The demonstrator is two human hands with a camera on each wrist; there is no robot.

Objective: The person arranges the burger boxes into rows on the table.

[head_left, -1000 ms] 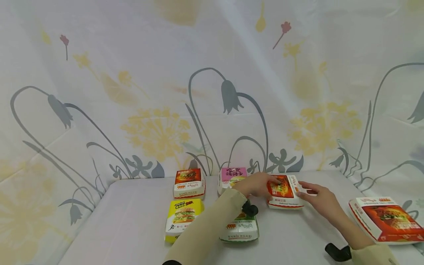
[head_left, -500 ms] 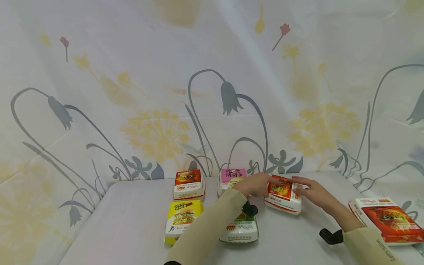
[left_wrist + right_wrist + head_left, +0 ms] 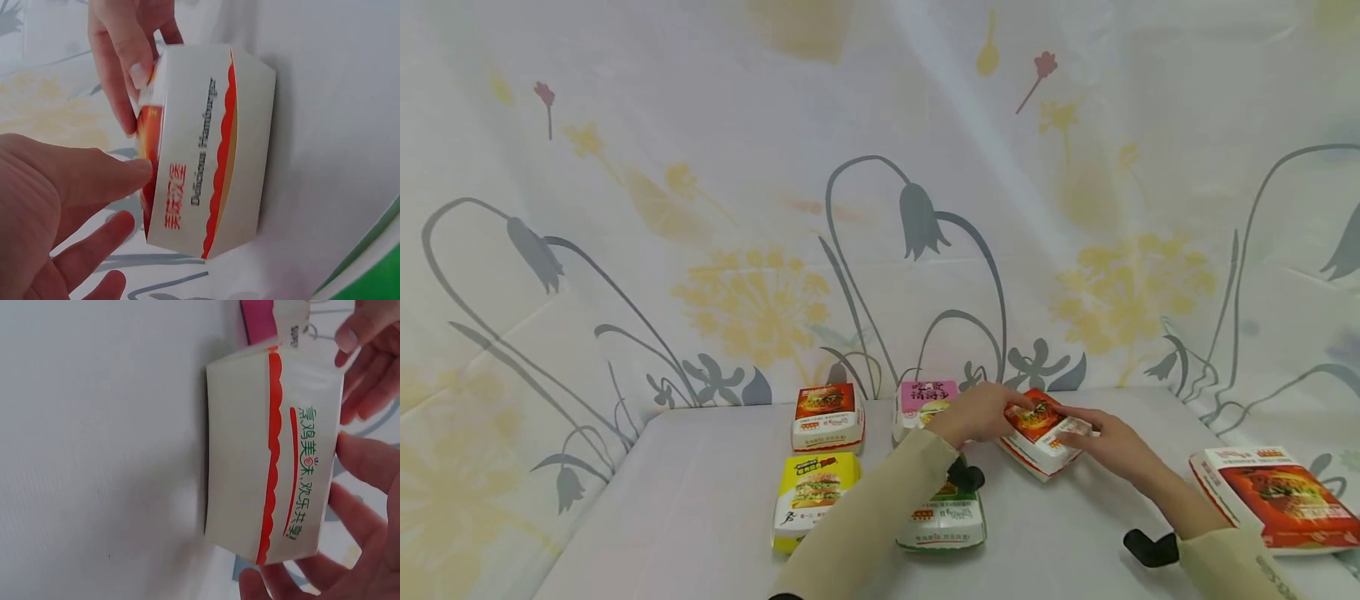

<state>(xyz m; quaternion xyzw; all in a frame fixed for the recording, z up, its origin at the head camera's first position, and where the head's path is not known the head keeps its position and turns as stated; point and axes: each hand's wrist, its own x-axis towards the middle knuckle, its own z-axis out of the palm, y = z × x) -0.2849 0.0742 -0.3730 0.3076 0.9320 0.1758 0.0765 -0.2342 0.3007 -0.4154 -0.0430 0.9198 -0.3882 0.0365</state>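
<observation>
Both hands are at a red-and-white hamburger box [image 3: 1036,446], which sits turned at an angle on the white tabletop. My left hand [image 3: 977,417] holds its left side; in the left wrist view the thumb presses the top edge, with the index fingertip close by the corner. On the opposite side, my right hand [image 3: 1108,446] grips the box, thumb on the top edge and fingers round its end, as the right wrist view shows. Green lettering and a scalloped red rim mark the box wall [image 3: 244,450] there.
A pink box [image 3: 927,398] stands behind the left wrist, and a green-and-white box [image 3: 942,531] lies nearer, partly under that forearm. Further left are a red box [image 3: 826,417] and a yellow box [image 3: 817,492]. A larger red-and-white box [image 3: 1281,496] is at far right.
The hamburger box has turned clockwise in the head view, from nearly square-on to angled. The right hand shifted slightly left with it; the left hand stayed nearly in place.
</observation>
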